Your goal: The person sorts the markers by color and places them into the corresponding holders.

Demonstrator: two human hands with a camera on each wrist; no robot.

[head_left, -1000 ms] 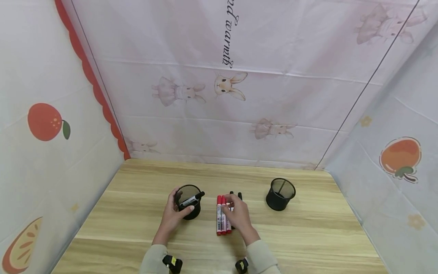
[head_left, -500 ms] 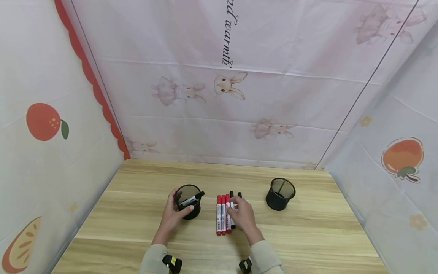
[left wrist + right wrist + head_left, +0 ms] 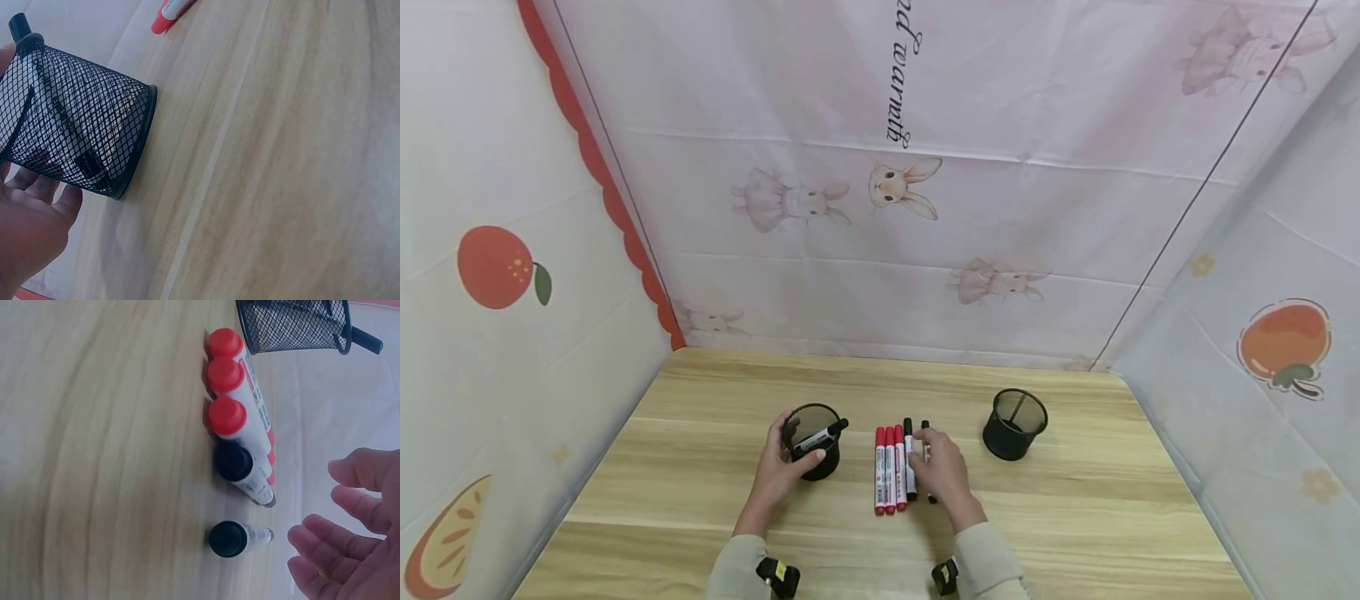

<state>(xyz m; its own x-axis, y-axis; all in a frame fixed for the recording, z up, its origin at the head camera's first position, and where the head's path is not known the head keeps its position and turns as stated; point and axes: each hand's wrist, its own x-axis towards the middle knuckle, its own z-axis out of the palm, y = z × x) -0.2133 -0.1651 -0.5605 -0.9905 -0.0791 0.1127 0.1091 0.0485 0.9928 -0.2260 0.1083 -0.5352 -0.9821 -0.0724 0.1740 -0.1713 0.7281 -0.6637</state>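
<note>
My left hand (image 3: 777, 477) grips a black mesh pen cup (image 3: 823, 468) from the left side, thumb in front. A black-capped marker (image 3: 814, 439) leans inside this cup, its cap jutting past the rim. My right hand (image 3: 946, 471) hovers with parted, gently bent fingers over the marker row and holds nothing. Three red markers (image 3: 890, 492) lie side by side, with a black marker (image 3: 911, 483) right beside them. Another black marker (image 3: 229, 539) lies a small gap farther right, partly hidden by my right hand in the head view.
A second black mesh cup (image 3: 1011, 440) stands at the right of the wooden table (image 3: 1075, 517). Printed cloth walls (image 3: 820, 325) with rabbits and fruit close off the back and both sides.
My right hand has shifted to the right, from over the red markers to over the black ones, uncovering all three red markers. My left hand keeps its hold on the cup.
</note>
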